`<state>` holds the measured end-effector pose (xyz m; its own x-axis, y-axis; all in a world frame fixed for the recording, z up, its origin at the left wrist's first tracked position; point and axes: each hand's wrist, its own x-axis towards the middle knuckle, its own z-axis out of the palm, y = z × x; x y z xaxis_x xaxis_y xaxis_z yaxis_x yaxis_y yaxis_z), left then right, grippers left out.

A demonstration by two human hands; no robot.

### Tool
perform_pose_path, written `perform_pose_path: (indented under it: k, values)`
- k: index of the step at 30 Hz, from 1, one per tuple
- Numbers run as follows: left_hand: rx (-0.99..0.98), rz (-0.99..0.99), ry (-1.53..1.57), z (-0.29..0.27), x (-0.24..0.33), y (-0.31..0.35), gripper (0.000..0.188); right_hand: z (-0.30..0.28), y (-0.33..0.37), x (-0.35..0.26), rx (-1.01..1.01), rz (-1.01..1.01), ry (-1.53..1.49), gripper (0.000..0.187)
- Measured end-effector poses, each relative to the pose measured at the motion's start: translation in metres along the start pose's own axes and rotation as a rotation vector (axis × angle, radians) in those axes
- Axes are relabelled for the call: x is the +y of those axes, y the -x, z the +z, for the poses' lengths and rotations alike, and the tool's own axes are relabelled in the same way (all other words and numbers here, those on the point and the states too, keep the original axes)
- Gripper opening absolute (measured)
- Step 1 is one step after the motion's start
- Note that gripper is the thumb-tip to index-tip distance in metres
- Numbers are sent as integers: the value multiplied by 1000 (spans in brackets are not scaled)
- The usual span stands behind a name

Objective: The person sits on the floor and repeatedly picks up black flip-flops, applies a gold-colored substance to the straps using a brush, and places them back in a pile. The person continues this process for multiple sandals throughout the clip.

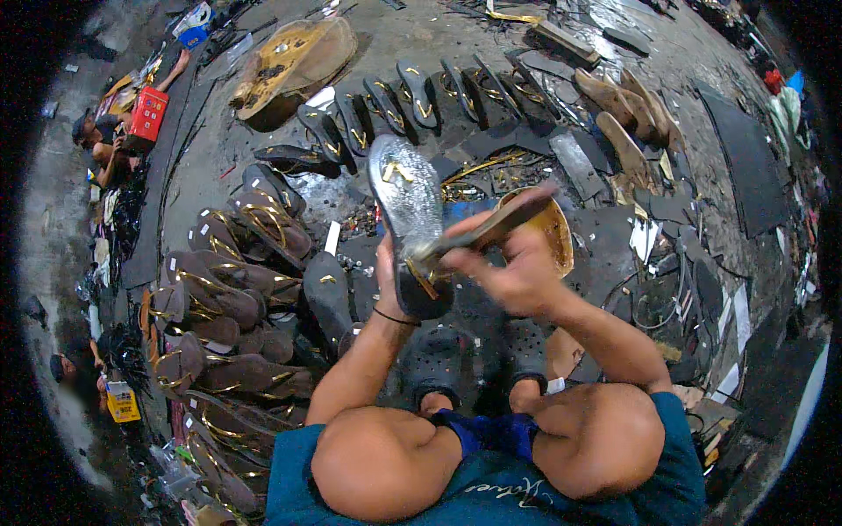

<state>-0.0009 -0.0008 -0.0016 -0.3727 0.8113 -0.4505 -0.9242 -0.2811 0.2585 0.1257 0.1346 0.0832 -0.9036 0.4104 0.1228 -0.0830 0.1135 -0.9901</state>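
Observation:
My left hand [386,279] grips a black sandal sole [406,206] by its heel end and holds it upright, its shiny glue-coated underside facing me and gold strap ends showing near the top. My right hand [517,267] holds a flat brush-like stick [491,230] whose tip lies against the sole's lower part. A round yellow glue bowl [554,230] stands just behind my right hand. Both knees show at the lower edge, with my feet in dark clogs [438,355] below the hands.
Piles of brown sandals with gold straps [228,298] lie at my left. A row of black soles [412,101] lies ahead, a large gold-smeared board [294,61] beyond it. Black sheet scraps [745,158] lie at right. Another person [110,145] sits far left.

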Motion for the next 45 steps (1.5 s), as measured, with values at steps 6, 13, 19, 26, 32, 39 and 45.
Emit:
perform_pose_path:
  k: [6,13,19,26,32,39,45]
  values:
    - [-208,149,-35,-13,9,16,55,13,0,5,-117,-613,474,26]
    - [-68,377,-180,-3,25,8,45,15,-6,6,136,-402,287,19]
    - [32,338,31,-15,29,10,45,33,10,17,-165,-520,303,29]
    - [32,47,-24,9,1,-3,52,10,-36,6,-59,-746,643,35]
    - [-291,68,3,25,18,7,46,32,26,-12,-282,-863,569,34]
    - [-422,83,173,0,32,6,51,36,38,-10,-346,-729,337,29]
    - [10,269,-480,-13,-1,16,45,-30,-81,37,317,-508,510,22]
